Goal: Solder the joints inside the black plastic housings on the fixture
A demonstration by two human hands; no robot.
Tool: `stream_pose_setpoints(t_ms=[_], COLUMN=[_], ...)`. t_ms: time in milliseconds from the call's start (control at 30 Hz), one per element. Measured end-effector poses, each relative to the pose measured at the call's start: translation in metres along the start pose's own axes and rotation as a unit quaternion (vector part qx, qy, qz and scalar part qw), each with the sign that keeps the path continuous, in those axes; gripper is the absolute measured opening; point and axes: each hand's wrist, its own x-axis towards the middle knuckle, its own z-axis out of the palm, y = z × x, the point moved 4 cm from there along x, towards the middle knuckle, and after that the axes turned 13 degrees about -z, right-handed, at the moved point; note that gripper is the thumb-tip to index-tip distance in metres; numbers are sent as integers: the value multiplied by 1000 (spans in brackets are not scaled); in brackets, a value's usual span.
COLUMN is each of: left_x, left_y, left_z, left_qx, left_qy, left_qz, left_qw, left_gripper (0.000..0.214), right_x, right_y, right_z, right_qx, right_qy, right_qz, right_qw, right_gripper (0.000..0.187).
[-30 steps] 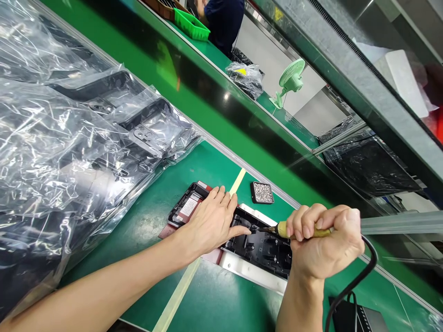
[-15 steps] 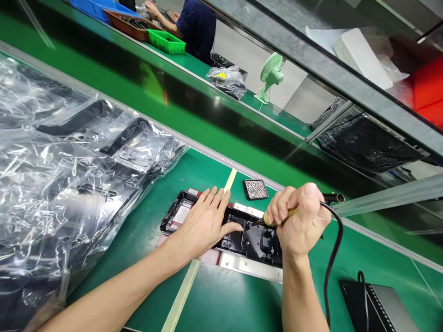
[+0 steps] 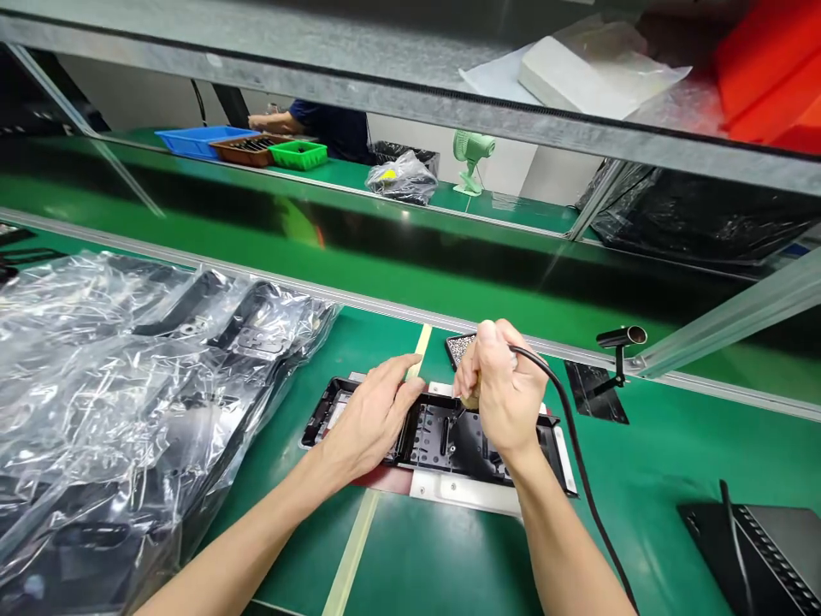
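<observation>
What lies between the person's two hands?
Head view: the open inside of the black housing and the tip of the corded tool lie between left hand and right hand.

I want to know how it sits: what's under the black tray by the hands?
A pale metal plate pokes out under the near edge of the black tray, with a reddish pad beside it. The tray covers whatever lies beneath its middle.

Left: bagged parts (image 3: pixel 115 402) cover the desk (image 3: pixel 449 565) close up to the housing (image 3: pixel 442 436); only a narrow gap remains. Near: bare desk in front of the housing, open. Right: the cable (image 3: pixel 581 470) crosses the desk; an open strip lies between it and the black box (image 3: pixel 763 539). Far: screw dish (image 3: pixel 457 345), stand (image 3: pixel 616 368) and rail (image 3: pixel 359 301) block reach. Overhead: shelf (image 3: pixel 385 94).
</observation>
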Motion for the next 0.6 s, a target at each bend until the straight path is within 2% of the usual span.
stream_pose_setpoints(t_ms=[100, 167, 367, 533, 600], left_x=[4, 9, 21, 26, 28], left_y=[24, 38, 66, 87, 94], left_z=[-9, -8, 13, 16, 15], left_qx=[-97, -153, -325, -422, -435], left_qy=[-17, -20, -87, -66, -61], left_qz=[-11, 0, 31, 59, 68], left_qw=[995, 988, 941, 902, 896], left_gripper=[51, 56, 76, 74, 71], right_x=[3, 6, 13, 17, 17], right_y=[-3, -8, -16, -19, -20], right_z=[-3, -5, -9, -8, -7], right_qx=[-53, -111, -220, -305, -332], right_qy=[-15, -33, -88, -128, -144], right_qz=[-34, -65, -85, -115, -123], right_qw=[998, 991, 968, 937, 924], right_gripper=[40, 39, 33, 37, 38])
